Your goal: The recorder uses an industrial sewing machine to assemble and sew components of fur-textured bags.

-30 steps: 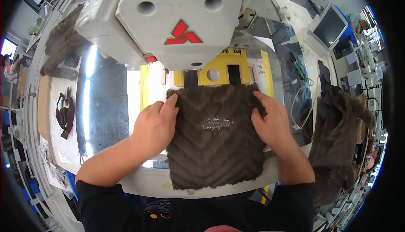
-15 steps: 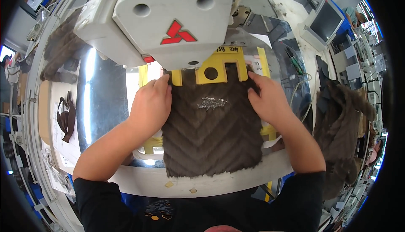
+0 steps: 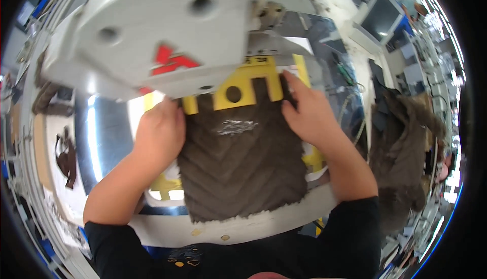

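A dark brown fur panel (image 3: pixel 243 177) with chevron-like ridges lies flat under the machine head, with a clear shiny patch (image 3: pixel 237 127) near its top. Across its upper edge sits a yellow notched template (image 3: pixel 241 83) with a round hole. My left hand (image 3: pixel 160 129) is closed at the panel's upper left edge, fingertips beside the template; they are partly hidden. At the upper right edge my right hand (image 3: pixel 312 111) grips the fur between thumb and fingers, close to the template's right leg.
The white sewing machine head (image 3: pixel 167 30) looms over the template. More brown fur pieces (image 3: pixel 401 147) hang at the right, and others (image 3: pixel 53 99) lie at the left. A monitor (image 3: pixel 380 18) stands far right. Green-handled tool (image 3: pixel 347 73) and a dark strap (image 3: pixel 66 157) lie either side.
The whole view has shifted and tilted, with the machine head now further left and blurred. Both hands keep about the same places on the panel's upper edges.
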A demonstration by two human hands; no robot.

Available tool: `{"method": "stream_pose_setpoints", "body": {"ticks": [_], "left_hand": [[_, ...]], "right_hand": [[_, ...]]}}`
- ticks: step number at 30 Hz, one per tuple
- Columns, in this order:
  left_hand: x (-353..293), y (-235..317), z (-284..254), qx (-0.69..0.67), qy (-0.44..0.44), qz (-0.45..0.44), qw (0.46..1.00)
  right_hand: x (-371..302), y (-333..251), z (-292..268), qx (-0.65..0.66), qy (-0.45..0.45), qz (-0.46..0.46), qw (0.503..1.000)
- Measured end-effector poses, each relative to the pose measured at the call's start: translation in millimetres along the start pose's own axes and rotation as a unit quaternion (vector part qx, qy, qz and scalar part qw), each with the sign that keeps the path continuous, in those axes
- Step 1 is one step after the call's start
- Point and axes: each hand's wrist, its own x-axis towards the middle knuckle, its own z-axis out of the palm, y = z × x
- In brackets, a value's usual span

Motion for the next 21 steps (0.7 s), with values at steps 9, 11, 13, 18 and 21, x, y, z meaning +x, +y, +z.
{"method": "stream_pose_setpoints", "body": {"ticks": [9,11,13,18,21], "left_hand": [[1,5,-5,0.007,-0.032,0.020,0.999],[-2,8,-8,0.006,-0.030,0.027,0.999],[-4,8,-7,0.008,-0.029,0.032,0.999],[-4,7,-6,0.000,-0.023,0.048,0.999],[-4,6,-9,-0.004,-0.025,0.044,0.999]], "right_hand": [[-6,6,9,-0.106,-0.032,-0.057,0.992],[-9,2,7,-0.106,-0.050,-0.048,0.992],[-9,4,7,-0.094,-0.048,-0.052,0.993],[-5,10,12,-0.050,-0.032,-0.061,0.996],[-2,9,13,-0.037,-0.012,-0.065,0.997]]}}
